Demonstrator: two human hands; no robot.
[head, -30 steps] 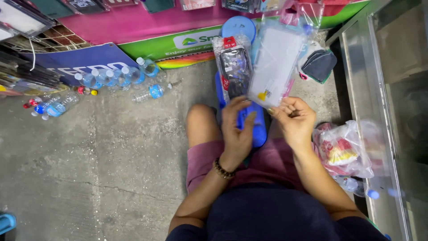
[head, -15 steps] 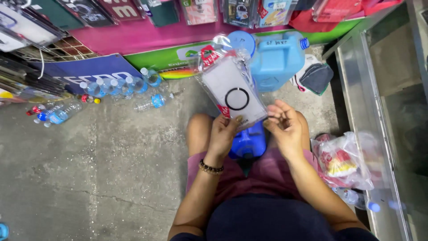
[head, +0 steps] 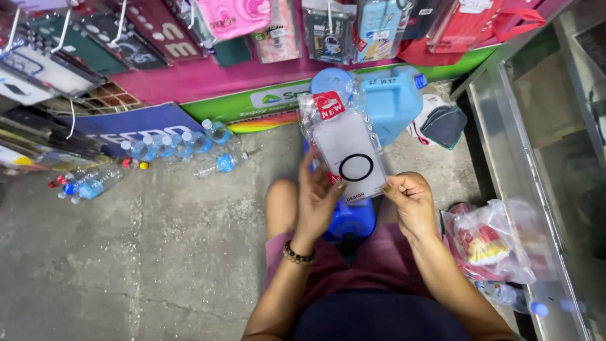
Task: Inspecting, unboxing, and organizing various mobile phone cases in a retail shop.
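Holding one packaged phone case (head: pixel 346 148) upright above our knees, we pinch its lower edge from both sides: left hand (head: pixel 320 199) closed on the left edge, right hand (head: pixel 410 199) on the bottom right corner. A second ago we held two packets; now only the clear one with a black ring remains, turned face-on for inspection. Beyond stand a blue jerrycan (head: pixel 392 98) and bottles (head: pixel 167 146) on the concrete floor (head: pixel 158 240). Hanging cases (head: pixel 328 28) are cut off.

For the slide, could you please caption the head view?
Both hands, left hand and right hand, hold a packaged phone case above a blue stool.
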